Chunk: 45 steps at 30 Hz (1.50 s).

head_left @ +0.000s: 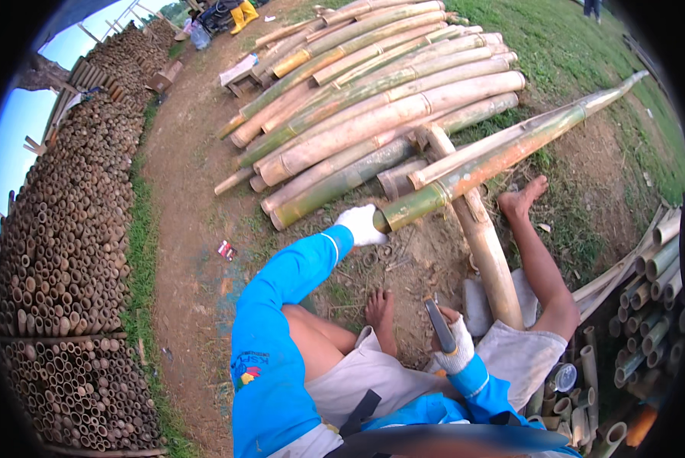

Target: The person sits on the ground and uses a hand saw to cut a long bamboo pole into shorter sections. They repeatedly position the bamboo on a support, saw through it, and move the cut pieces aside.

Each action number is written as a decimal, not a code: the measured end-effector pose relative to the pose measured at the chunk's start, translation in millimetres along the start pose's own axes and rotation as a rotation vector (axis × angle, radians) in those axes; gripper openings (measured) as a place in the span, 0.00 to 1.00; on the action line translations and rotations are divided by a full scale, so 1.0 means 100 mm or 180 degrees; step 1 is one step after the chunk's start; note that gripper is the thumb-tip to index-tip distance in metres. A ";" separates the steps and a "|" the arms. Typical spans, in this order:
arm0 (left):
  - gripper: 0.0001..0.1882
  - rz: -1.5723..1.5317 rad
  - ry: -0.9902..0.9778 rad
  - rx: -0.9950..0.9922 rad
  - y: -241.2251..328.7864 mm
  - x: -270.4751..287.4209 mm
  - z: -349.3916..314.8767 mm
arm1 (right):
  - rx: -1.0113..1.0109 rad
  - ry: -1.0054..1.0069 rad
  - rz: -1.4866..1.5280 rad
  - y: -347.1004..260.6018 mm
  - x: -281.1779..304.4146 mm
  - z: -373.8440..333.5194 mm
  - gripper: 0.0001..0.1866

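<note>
I can't make out all the fingers of the left hand; some are hidden where it grips the pole's near, open end. The pole slants away from that hand, across the prop near its upper end, ahead of the right hand. It's green, mottled orange-brown, with ringed joints. The right fist clasps a knife, its handle mostly covered.
</note>
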<state>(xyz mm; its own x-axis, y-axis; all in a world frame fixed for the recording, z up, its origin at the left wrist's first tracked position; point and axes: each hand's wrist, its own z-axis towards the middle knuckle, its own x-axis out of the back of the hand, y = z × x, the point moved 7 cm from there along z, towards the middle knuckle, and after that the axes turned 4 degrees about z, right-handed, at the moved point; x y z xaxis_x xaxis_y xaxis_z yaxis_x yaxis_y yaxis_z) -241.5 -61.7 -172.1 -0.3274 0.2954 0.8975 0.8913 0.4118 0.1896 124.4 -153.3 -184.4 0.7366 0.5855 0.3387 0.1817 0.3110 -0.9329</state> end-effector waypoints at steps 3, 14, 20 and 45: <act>0.38 -0.0020 -0.0079 -0.0058 0.04 0.03 -0.08 | 0.0032 0.0151 -0.0149 -0.26 0.39 -0.68 0.29; 0.40 -0.0053 0.0020 -0.0121 0.00 -0.05 0.03 | 0.0020 0.0112 0.0362 0.44 -0.45 0.89 0.36; 0.39 0.0028 0.0068 -0.0124 -0.02 -0.10 0.11 | -0.0292 -0.0095 0.0310 0.27 -0.10 0.09 0.35; 0.39 -0.0041 0.0104 -0.0365 -0.12 -0.17 0.16 | 0.0409 -0.0081 0.0127 0.12 0.20 -0.51 0.34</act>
<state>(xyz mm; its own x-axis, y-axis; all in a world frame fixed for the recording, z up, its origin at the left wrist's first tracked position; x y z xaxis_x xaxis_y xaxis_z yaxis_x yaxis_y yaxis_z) -251.1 -57.8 -196.3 -0.3302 0.2619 0.9068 0.9178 0.3134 0.2437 174.9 -176.4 -195.2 0.7246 0.6174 0.3062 0.0665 0.3796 -0.9227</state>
